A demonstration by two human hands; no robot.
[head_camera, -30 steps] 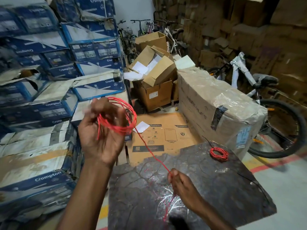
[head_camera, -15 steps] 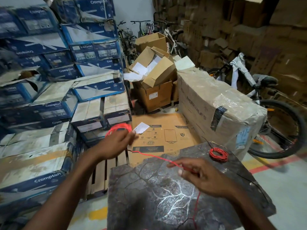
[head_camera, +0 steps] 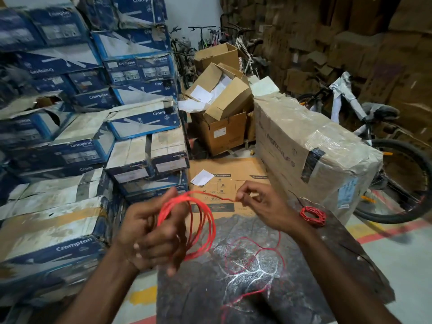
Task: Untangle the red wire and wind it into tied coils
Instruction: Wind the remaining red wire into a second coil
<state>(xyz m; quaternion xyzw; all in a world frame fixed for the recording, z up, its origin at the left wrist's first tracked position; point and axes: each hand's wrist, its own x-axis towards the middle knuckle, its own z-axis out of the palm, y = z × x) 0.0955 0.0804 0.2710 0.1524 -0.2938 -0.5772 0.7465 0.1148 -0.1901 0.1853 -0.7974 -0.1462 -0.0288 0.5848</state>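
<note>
Gripping red wire [head_camera: 171,204] loops, left fingers [head_camera: 173,249]; right fingers [head_camera: 245,191] pinching its strand; papers [head_camera: 201,93] in open carton [head_camera: 224,134].

We wore one wide-angle camera on the head, we faced forward and down, left hand [head_camera: 149,237] and right hand [head_camera: 266,206] close beneath us, red wire [head_camera: 169,204] between them, dark slab [head_camera: 304,300] nearest, boxes [head_camera: 70,148] and bicycle [head_camera: 381,111] farther off.

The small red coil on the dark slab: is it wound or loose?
Wound: the small red coil lies as a compact ring on the dark slab. Whether it is tied, I cannot tell.
</note>
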